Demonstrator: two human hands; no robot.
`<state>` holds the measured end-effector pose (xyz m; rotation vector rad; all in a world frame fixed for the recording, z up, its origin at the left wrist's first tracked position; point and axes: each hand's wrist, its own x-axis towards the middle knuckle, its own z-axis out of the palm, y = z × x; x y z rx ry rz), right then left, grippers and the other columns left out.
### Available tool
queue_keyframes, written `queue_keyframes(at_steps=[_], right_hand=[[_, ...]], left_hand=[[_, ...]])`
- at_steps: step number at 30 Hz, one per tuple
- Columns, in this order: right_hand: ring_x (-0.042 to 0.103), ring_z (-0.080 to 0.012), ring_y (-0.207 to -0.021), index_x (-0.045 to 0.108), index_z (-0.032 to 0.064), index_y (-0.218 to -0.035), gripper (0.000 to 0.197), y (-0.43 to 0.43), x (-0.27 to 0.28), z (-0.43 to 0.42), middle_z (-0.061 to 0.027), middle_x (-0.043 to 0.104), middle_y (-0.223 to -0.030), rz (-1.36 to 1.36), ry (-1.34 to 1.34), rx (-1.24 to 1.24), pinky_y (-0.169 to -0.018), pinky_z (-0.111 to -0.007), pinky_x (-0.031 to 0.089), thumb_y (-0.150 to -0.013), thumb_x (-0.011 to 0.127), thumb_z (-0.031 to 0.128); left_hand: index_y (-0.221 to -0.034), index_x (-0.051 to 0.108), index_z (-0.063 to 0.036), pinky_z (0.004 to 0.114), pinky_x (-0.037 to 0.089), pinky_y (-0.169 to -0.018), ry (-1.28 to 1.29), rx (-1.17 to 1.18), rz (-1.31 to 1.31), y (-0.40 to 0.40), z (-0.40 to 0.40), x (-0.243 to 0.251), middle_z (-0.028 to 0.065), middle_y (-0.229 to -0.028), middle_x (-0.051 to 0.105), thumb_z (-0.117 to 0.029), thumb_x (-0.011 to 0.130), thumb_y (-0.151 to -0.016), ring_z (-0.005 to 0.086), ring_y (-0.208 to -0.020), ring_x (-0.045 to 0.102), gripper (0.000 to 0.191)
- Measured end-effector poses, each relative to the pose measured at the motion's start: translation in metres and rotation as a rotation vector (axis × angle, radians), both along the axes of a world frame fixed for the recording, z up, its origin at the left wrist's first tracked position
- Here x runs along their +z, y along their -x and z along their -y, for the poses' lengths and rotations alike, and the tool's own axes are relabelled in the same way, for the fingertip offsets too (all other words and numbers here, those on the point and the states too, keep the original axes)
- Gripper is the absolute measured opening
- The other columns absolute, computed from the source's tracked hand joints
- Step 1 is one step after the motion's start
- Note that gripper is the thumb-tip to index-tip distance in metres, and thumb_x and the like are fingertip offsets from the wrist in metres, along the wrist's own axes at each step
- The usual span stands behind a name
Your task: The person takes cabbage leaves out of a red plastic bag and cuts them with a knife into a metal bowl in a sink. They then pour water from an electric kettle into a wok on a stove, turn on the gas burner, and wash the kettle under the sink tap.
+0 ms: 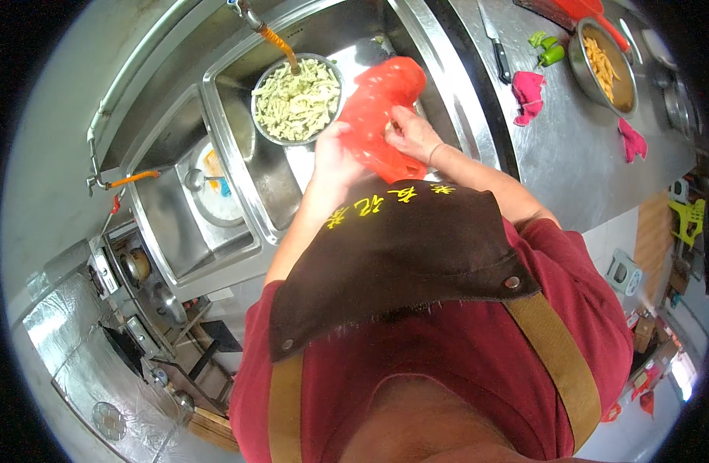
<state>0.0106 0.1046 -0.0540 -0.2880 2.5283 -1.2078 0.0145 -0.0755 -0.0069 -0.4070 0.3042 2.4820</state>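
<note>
A red plastic bag (373,110) with unseen contents is held above the right part of a stainless steel sink basin (273,199). My left hand (336,151) grips the bag's lower left side, fingers partly hidden by it. At the bag's right side my right hand (411,134) pinches the plastic with bent fingers. Just left of the bag, a round metal bowl (299,142) in the basin is heaped with pale green cauliflower pieces (299,103). An orange hose (278,41) from the tap hangs down to the cauliflower.
In the left basin sits a bowl of whitish liquid (206,199) with a ladle (194,180). The right counter holds a kitchen knife (498,52), green peppers (551,55), pink cloths (528,97) and a metal bowl with yellowish strips (601,66). A second orange hose (133,178) reaches over the left basin.
</note>
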Motion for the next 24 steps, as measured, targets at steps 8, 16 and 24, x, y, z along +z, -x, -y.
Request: queue_keyframes(at_steps=[8,16,24], right_hand=[[0.062,-0.0171,-0.091,0.057,0.0037,-0.110,0.026,0.011,-0.006,-0.055,-0.0094,0.064,-0.096,0.034,0.216,-0.050,-0.082,-0.029,0.048,-0.085,0.049,0.009],[0.055,-0.0332,-0.106,0.051,0.0063,-0.119,0.041,-0.003,-0.045,-0.016,-0.0217,0.056,-0.112,0.217,0.228,0.056,-0.092,-0.040,0.042,-0.080,0.056,0.018],[0.052,-0.0220,-0.104,0.046,0.0078,-0.124,0.041,-0.001,-0.019,0.024,-0.0087,0.054,-0.117,0.820,0.938,-0.192,-0.090,-0.035,0.043,-0.090,0.048,0.030]], left_hand=[[-0.123,0.043,-0.0005,0.048,0.035,-0.100,0.270,0.175,0.191,0.024,0.022,-0.026,0.0171,-0.124,0.049,-0.015,0.034,-0.088,0.0308,-0.116,0.046,0.039],[-0.117,0.045,0.0030,0.046,0.040,-0.096,0.180,-0.008,0.235,-0.002,-0.019,-0.037,0.0182,-0.115,0.055,-0.018,0.035,-0.090,0.0309,-0.107,0.053,0.036],[-0.116,0.047,0.0015,0.047,0.038,-0.097,0.010,-0.027,0.208,-0.002,-0.015,-0.033,0.0180,-0.114,0.055,-0.020,0.038,-0.088,0.0314,-0.107,0.052,0.036]])
